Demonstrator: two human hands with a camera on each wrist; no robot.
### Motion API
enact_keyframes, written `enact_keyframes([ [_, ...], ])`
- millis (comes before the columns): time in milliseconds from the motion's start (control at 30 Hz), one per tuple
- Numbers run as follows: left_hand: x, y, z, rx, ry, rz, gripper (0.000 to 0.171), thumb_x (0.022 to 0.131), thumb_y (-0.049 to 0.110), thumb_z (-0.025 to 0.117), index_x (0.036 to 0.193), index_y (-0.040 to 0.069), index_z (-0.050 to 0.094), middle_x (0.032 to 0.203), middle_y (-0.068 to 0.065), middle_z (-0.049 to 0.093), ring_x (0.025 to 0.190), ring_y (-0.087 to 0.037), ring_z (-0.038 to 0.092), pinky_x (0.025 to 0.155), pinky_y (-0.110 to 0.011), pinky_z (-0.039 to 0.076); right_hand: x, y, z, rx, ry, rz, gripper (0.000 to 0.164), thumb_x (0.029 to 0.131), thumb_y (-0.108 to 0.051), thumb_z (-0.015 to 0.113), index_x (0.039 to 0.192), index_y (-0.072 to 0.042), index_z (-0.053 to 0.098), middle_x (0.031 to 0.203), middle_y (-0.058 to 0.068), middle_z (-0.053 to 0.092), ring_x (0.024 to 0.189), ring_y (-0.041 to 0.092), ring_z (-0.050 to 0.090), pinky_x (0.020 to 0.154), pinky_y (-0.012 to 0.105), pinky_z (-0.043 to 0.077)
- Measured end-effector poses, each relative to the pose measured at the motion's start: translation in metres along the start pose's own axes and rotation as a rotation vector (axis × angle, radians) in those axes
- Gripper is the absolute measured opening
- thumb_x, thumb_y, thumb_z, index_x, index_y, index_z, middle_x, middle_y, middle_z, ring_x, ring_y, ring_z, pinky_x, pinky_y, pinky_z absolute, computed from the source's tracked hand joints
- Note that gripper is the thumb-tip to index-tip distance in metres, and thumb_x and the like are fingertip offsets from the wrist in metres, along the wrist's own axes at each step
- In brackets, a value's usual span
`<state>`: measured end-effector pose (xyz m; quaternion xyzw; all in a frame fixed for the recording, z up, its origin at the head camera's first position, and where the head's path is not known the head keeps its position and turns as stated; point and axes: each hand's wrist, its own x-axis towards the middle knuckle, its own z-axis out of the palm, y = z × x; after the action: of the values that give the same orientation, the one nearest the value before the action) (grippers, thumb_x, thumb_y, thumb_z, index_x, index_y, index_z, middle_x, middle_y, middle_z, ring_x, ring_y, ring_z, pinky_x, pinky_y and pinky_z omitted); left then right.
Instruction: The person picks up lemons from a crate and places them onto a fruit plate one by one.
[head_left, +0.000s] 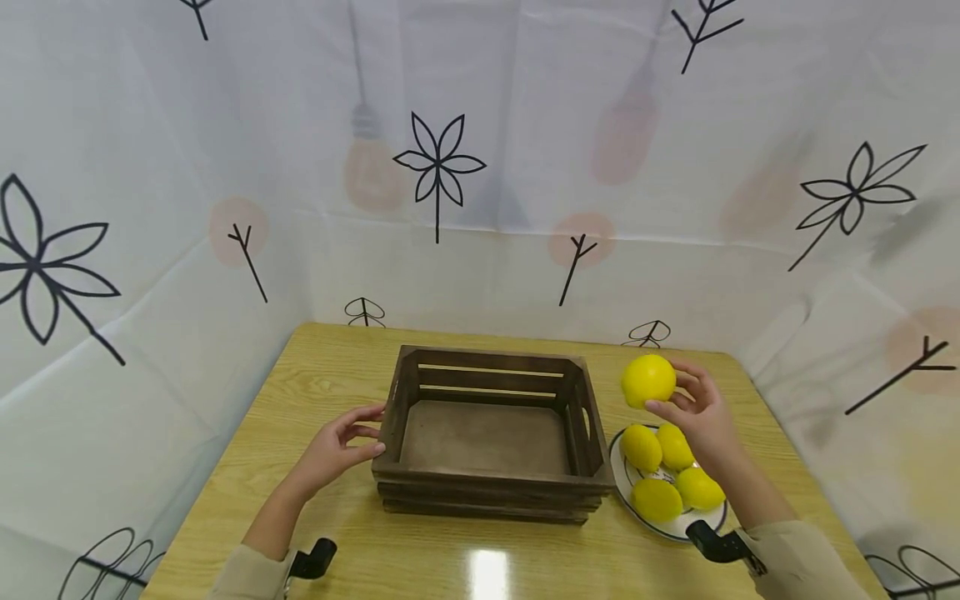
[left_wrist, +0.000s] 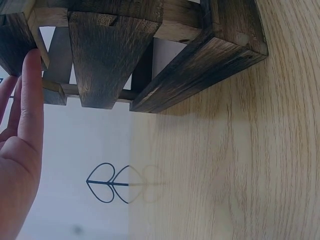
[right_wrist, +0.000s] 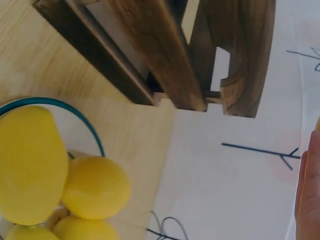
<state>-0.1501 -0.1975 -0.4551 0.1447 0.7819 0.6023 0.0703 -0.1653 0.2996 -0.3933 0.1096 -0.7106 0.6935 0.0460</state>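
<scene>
A dark brown wooden crate (head_left: 495, 497) with slatted sides stands on the table, and nothing lies on its inner floor. My left hand (head_left: 341, 450) is at the crate's left end, its fingertips against the wood; in the left wrist view the fingers (left_wrist: 31, 107) are fairly straight. My right hand (head_left: 701, 417) pinches a yellow lemon (head_left: 648, 381) between thumb and fingers, raised above the plate to the right of the crate. Only part of that hand shows at the right wrist view's edge. Several more lemons (right_wrist: 96, 187) lie on the white plate (head_left: 678, 528).
The plate has a dark rim and sits close beside the crate's right end. Beneath everything is a light wood table (head_left: 427, 554). White cloth (head_left: 495, 275) printed with plant drawings encloses the back and both sides.
</scene>
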Motion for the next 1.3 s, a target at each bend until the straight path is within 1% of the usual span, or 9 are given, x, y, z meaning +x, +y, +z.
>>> enact_keyframes([
  [300, 0.001, 0.0, 0.0, -0.005, 0.003, -0.008, 0.056, 0.086, 0.016, 0.069, 0.137, 0.007, 0.046, 0.13, -0.018, 0.046, 0.106, -0.032, 0.052, 0.078, -0.031, 0.049, -0.021, 0.019, -0.007, -0.048, 0.078, 0.093, 0.052, 0.087, 0.001, 0.063, 0.129, -0.017, 0.04, 0.114, -0.002, 0.047, 0.096, 0.002, 0.058, 0.077, 0.015, 0.046],
  [433, 0.0, 0.0, 0.0, -0.009, -0.002, -0.002, 0.057, 0.086, 0.015, 0.068, 0.137, 0.007, 0.045, 0.13, -0.018, 0.046, 0.106, -0.03, 0.052, 0.078, -0.031, 0.049, -0.032, 0.034, -0.01, -0.075, 0.152, 0.165, 0.052, 0.086, -0.003, 0.066, 0.127, -0.021, 0.04, 0.112, -0.004, 0.046, 0.092, 0.001, 0.058, 0.075, 0.014, 0.047],
  [567, 0.0, -0.001, -0.001, -0.009, -0.002, 0.0, 0.057, 0.086, 0.015, 0.068, 0.137, 0.007, 0.045, 0.13, -0.018, 0.046, 0.105, -0.026, 0.053, 0.077, -0.031, 0.049, -0.04, 0.045, -0.011, -0.026, 0.228, 0.223, 0.051, 0.087, -0.005, 0.066, 0.125, -0.025, 0.04, 0.112, -0.003, 0.043, 0.089, 0.002, 0.057, 0.074, 0.014, 0.047],
  [667, 0.0, -0.001, -0.001, -0.013, -0.008, 0.0, 0.057, 0.086, 0.015, 0.068, 0.137, 0.008, 0.045, 0.13, -0.018, 0.045, 0.104, -0.025, 0.053, 0.077, -0.032, 0.05, -0.048, 0.053, -0.012, 0.044, 0.263, 0.223, 0.05, 0.087, 0.0, 0.063, 0.125, -0.024, 0.041, 0.111, -0.001, 0.042, 0.088, 0.002, 0.057, 0.075, 0.014, 0.046],
  [767, 0.0, -0.001, -0.001, -0.014, -0.011, 0.003, 0.057, 0.086, 0.015, 0.068, 0.138, 0.008, 0.044, 0.13, -0.018, 0.045, 0.104, -0.025, 0.053, 0.077, -0.032, 0.05, -0.057, 0.061, -0.015, 0.052, 0.293, 0.216, 0.051, 0.086, 0.001, 0.064, 0.125, -0.023, 0.042, 0.11, 0.0, 0.043, 0.087, 0.002, 0.058, 0.076, 0.014, 0.046],
  [800, 0.0, -0.001, -0.001, -0.014, -0.009, 0.005, 0.057, 0.086, 0.015, 0.068, 0.138, 0.008, 0.045, 0.13, -0.018, 0.045, 0.104, -0.025, 0.053, 0.077, -0.032, 0.05, -0.06, 0.067, -0.018, 0.072, 0.299, 0.19, 0.051, 0.085, 0.002, 0.065, 0.126, -0.021, 0.043, 0.11, 0.001, 0.044, 0.087, 0.004, 0.059, 0.075, 0.014, 0.047],
  [1000, -0.001, -0.002, -0.001, -0.02, -0.007, 0.01, 0.057, 0.086, 0.014, 0.068, 0.138, 0.008, 0.044, 0.13, -0.018, 0.045, 0.104, -0.025, 0.053, 0.077, -0.032, 0.05, -0.076, 0.104, -0.045, 0.018, 0.317, 0.23, 0.057, 0.082, -0.004, 0.07, 0.128, -0.024, 0.043, 0.113, 0.002, 0.043, 0.088, 0.005, 0.059, 0.073, 0.017, 0.049],
  [1167, -0.001, -0.003, 0.0, -0.019, -0.009, 0.011, 0.057, 0.087, 0.015, 0.068, 0.138, 0.008, 0.044, 0.13, -0.018, 0.045, 0.105, -0.025, 0.053, 0.077, -0.032, 0.05, -0.091, 0.15, -0.075, -0.011, 0.358, 0.302, 0.068, 0.077, -0.013, 0.077, 0.133, -0.024, 0.039, 0.114, -0.001, 0.043, 0.088, 0.004, 0.059, 0.072, 0.017, 0.049],
  [1300, -0.001, -0.001, 0.0, -0.016, -0.008, 0.015, 0.057, 0.086, 0.014, 0.068, 0.138, 0.007, 0.044, 0.13, -0.018, 0.045, 0.104, -0.025, 0.053, 0.077, -0.032, 0.05, -0.102, 0.155, -0.081, -0.066, 0.397, 0.416, 0.071, 0.076, -0.02, 0.079, 0.133, -0.029, 0.038, 0.113, 0.0, 0.041, 0.085, 0.001, 0.058, 0.069, 0.015, 0.047],
])
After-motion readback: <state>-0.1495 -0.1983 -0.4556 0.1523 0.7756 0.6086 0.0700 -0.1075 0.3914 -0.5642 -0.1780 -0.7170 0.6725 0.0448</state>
